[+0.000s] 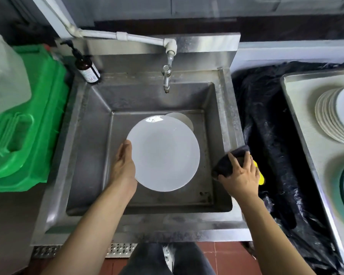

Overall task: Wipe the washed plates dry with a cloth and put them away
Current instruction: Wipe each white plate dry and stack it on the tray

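Observation:
My left hand (124, 163) grips the left rim of a white plate (165, 153), holding it over the steel sink (220, 116). Behind its far edge a second plate (184, 119) peeks out, low in the basin. On the sink's right rim my right hand (240, 173) closes on a dark grey cloth (226, 161), with something yellow (260, 175) under the hand. A stack of several white plates (332, 116) lies on a steel tray (298, 108) at the right.
A tap (166, 76) hangs over the back of the basin. A brown pump bottle (86, 68) stands at the sink's back left corner. Green plastic crates (38, 120) sit left. Black plastic sheeting (270, 135) fills the gap between sink and tray.

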The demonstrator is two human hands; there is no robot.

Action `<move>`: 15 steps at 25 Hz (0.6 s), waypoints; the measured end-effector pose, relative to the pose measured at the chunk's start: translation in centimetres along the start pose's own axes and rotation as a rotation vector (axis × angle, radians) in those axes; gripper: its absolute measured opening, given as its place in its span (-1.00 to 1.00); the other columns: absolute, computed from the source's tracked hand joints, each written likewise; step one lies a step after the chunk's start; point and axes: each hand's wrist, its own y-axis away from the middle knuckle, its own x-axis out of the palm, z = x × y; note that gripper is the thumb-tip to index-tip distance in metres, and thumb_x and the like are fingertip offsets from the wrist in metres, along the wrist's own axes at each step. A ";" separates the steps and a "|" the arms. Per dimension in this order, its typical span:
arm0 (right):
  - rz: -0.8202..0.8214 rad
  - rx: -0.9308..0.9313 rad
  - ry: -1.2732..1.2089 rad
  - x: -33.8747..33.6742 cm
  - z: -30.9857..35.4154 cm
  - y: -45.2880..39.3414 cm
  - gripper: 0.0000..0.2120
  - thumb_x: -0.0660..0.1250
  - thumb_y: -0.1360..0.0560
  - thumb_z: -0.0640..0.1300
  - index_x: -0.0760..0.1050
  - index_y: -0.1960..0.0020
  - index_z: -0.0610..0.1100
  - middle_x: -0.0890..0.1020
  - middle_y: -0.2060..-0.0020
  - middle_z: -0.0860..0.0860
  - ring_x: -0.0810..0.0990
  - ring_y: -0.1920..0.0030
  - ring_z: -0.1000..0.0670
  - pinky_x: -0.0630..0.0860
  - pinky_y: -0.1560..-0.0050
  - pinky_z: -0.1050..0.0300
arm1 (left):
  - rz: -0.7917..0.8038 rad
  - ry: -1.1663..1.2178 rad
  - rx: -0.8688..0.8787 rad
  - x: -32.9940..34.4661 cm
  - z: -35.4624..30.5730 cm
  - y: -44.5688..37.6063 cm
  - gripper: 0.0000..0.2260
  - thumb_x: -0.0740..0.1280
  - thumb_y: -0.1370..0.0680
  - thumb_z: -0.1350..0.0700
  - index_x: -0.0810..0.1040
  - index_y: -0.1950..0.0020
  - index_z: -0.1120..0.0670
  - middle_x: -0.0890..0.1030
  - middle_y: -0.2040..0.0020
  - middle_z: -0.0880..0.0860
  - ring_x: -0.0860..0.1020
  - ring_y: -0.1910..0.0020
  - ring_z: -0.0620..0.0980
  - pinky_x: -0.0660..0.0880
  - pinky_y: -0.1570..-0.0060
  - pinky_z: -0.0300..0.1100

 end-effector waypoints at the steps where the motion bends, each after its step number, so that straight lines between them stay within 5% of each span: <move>1: 0.016 -0.007 0.043 -0.4 -0.2 0.0 -0.19 0.48 -0.43 0.13 0.22 -0.60 0.14 0.03 -0.63 -0.21 0.09 -0.59 -0.25 0.14 -0.53 -0.19 | -0.002 0.006 0.016 0.1 -0.6 0.4 -0.63 0.24 -0.66 -0.10 0.43 -0.47 -0.09 0.59 -0.25 -0.06 0.59 -0.11 -0.02 0.53 -0.03 -0.14; 5: -0.041 0.027 0.090 -1.7 -0.4 0.7 -0.44 0.43 -0.50 0.06 0.40 -0.47 0.11 0.42 -0.36 -0.21 0.41 -0.29 -0.28 0.36 -0.29 -0.17 | 0.022 0.027 0.027 0.5 -2.4 1.7 -0.66 0.24 -0.66 -0.10 0.46 -0.44 -0.10 0.60 -0.27 -0.03 0.59 -0.18 0.04 0.55 -0.06 -0.09; 7: -0.087 0.039 -0.109 -3.2 -0.1 1.1 -0.48 0.45 -0.48 -0.03 0.45 -0.42 0.05 0.52 -0.19 -0.23 0.47 -0.19 -0.32 0.39 -0.21 -0.18 | 0.028 0.010 0.035 0.5 -3.3 2.4 -0.65 0.24 -0.66 -0.12 0.47 -0.43 -0.10 0.60 -0.27 -0.04 0.57 -0.21 0.04 0.55 -0.11 -0.08; 10: -0.244 0.038 -0.516 -6.5 1.4 2.4 -0.43 0.53 -0.37 -0.13 0.43 -0.33 -0.01 0.62 -0.05 -0.18 0.57 -0.08 -0.30 0.50 -0.09 -0.12 | 0.047 -0.027 0.047 0.4 -4.9 3.2 -0.63 0.22 -0.65 -0.17 0.48 -0.42 -0.10 0.58 -0.14 -0.09 0.56 -0.10 -0.02 0.49 0.11 -0.23; 15: -0.580 -0.143 -0.973 -14.3 8.3 5.0 -0.61 0.53 -0.35 -0.02 0.52 -0.13 0.20 0.66 0.12 0.25 0.65 0.11 0.19 0.52 0.17 0.33 | 0.149 -0.031 0.061 0.5 -7.5 4.1 -0.68 0.23 -0.63 -0.18 0.49 -0.35 -0.14 0.58 -0.18 -0.08 0.55 -0.16 0.00 0.47 -0.11 -0.10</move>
